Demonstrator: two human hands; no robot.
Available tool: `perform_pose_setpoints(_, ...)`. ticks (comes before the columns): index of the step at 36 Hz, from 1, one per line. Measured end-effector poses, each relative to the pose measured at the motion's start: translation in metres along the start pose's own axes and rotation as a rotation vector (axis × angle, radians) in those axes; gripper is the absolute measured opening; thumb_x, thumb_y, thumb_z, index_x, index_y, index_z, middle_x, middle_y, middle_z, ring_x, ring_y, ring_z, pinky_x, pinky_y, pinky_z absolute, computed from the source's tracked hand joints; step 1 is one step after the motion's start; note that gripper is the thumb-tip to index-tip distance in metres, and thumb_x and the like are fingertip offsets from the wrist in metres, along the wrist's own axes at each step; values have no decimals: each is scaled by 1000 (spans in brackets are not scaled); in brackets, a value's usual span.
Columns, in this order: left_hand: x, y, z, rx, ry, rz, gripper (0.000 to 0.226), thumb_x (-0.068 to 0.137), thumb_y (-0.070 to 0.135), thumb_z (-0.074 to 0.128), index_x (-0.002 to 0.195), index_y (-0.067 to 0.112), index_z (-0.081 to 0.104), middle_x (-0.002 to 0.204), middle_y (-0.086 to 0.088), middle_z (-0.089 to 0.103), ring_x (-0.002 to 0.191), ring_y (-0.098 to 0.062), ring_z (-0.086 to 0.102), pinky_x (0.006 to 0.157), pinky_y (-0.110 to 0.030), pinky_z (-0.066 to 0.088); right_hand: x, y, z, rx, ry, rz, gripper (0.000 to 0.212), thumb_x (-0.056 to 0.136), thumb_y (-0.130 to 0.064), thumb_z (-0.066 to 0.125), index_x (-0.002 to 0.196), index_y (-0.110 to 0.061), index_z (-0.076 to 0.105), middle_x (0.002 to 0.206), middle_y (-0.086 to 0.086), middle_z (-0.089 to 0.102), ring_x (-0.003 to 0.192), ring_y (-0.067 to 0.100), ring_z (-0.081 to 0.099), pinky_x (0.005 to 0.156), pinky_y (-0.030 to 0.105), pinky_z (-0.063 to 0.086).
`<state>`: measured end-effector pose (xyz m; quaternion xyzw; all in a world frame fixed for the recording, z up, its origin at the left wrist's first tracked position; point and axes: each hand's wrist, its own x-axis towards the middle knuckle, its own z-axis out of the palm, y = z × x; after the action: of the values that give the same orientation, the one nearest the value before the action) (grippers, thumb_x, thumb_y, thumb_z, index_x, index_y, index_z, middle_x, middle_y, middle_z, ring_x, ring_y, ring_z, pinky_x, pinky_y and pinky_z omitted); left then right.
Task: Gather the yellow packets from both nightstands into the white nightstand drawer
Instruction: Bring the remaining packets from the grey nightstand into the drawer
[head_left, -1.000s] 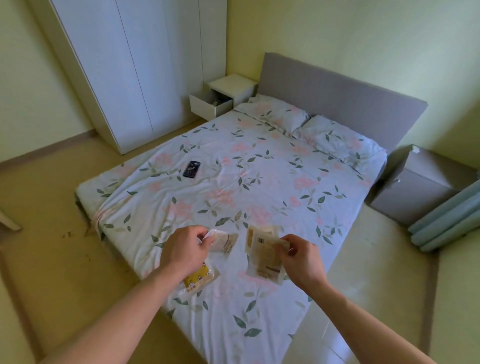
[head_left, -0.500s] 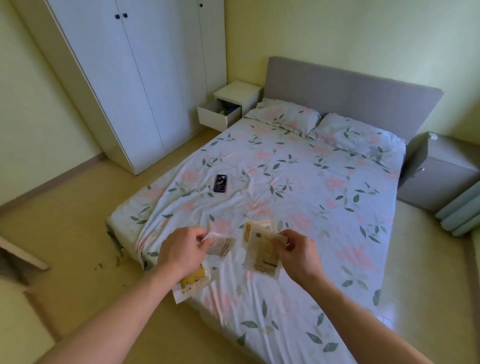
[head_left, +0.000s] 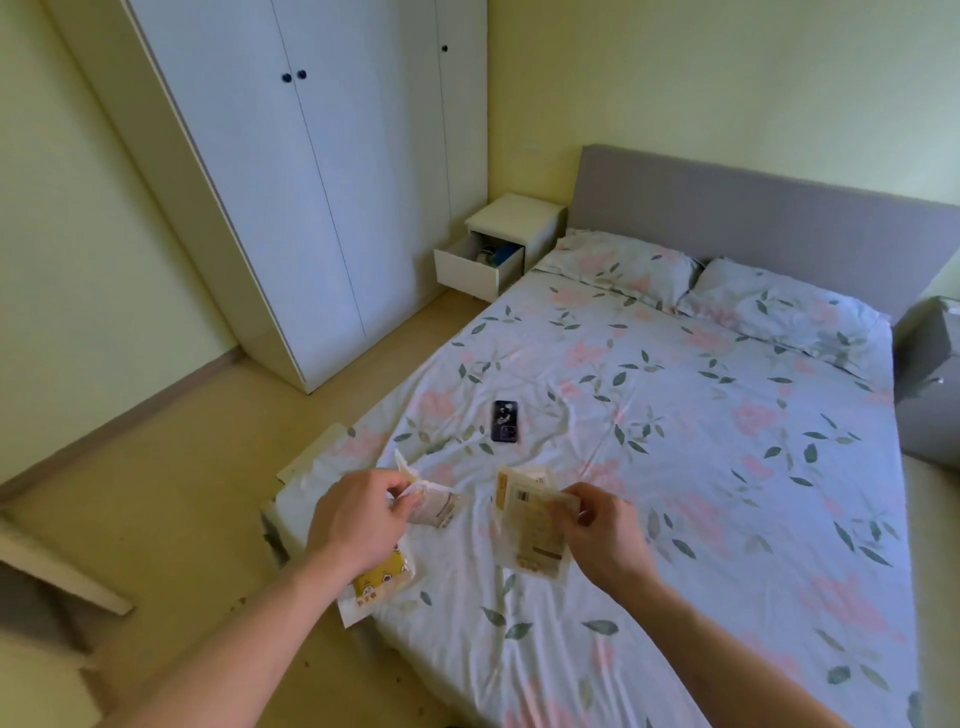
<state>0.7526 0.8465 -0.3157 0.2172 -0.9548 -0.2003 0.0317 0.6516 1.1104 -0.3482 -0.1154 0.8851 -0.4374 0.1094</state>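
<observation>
Left hand (head_left: 358, 519) pinching yellow packets (head_left: 384, 574), right hand (head_left: 597, 535) gripping second sheaf (head_left: 532, 525), above bed foot (head_left: 675, 467). Open white nightstand drawer (head_left: 475, 267) well apart. Loose fanned hold; likely slip en route, packet dropping to floor.

A bed (head_left: 675, 467) with a flowered sheet fills the right and centre of the frame. A dark phone (head_left: 505, 421) lies on it, left of centre. Two pillows (head_left: 618, 262) rest against the grey headboard (head_left: 753, 218). A white wardrobe (head_left: 311, 182) stands upper left.
</observation>
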Motion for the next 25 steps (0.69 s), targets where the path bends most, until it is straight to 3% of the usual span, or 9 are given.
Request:
perform_pose_setpoints(4, 42, -46, -21, 8, -10, -27, 24, 95, 45, 62, 77, 30, 68, 64, 16, 62, 48, -1, 50, 42, -17, 28, 51, -35, 48, 2, -48, -10, 19, 94, -27, 60, 77, -27, 69, 61, -8, 67, 50, 9, 59, 48, 25, 47)
perform_pose_setpoints(9, 94, -117, -52, -67, 25, -127, 28, 94, 45, 63, 70, 29, 66, 59, 10, 65, 33, -7, 39, 37, -21, 28, 111, -98, 111, -15, -109, -67, 23, 95, -26, 59, 73, -29, 66, 55, -8, 59, 45, 6, 49, 46, 16, 38)
perform_pose_setpoints(11, 112, -144, -66, -77, 28, -150, 24, 94, 45, 63, 74, 31, 67, 63, 11, 67, 35, -7, 42, 37, -22, 29, 131, -122, 137, -24, -129, -85, 22, 95, -29, 59, 74, -27, 67, 59, -6, 62, 49, 8, 52, 49, 22, 42)
perform_pose_setpoints(16, 163, -211, -104, -67, 49, -157, 17, 95, 43, 64, 82, 33, 70, 72, 20, 66, 45, -4, 57, 41, -22, 40, 178, -179, 204, -58, -154, -116, 21, 95, -30, 59, 77, -24, 68, 64, -3, 65, 53, 6, 55, 49, 16, 41)
perform_pose_setpoints(21, 204, -286, -140, -79, 42, -165, 16, 95, 40, 64, 84, 31, 71, 63, 19, 58, 46, -1, 52, 41, -18, 32, 205, -228, 282, -58, -156, -97, 17, 94, -31, 61, 81, -26, 70, 66, -6, 67, 54, 2, 59, 46, 16, 44)
perform_pose_setpoints(25, 236, -349, -170, -99, 16, -148, 25, 94, 41, 66, 72, 30, 64, 57, 13, 58, 44, -9, 53, 42, -21, 34, 213, -261, 335, -73, -157, -60, 17, 93, -30, 64, 77, -28, 68, 63, -6, 66, 52, 0, 58, 47, 16, 43)
